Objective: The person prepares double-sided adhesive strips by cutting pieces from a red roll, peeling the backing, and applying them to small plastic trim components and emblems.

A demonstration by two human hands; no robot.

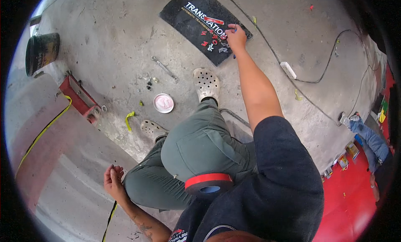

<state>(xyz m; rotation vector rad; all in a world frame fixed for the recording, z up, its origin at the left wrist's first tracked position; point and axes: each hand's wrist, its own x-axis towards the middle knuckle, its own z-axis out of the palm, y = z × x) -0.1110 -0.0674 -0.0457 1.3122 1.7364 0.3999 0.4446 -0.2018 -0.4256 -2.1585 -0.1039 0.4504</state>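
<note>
Right hand [236,36]: over the right part of the black mat [177,15], fingers bent inward near a small blue item [235,30]; cannot tell whether gripped.
Left hand [113,180]: beside the left knee [137,188], loosely half-curled; cannot tell whether holding anything.
Letter-shaped pieces [204,44]: red and grey, scattered on the mat, below a red strip [214,20].
Floor [121,45]: bearing a wrench [164,69] and a round dish [156,108] with pinkish contents.

White and gold lettering [194,8] on black mat [188,29], printing [179,235] on dark shirt [288,171]
</note>
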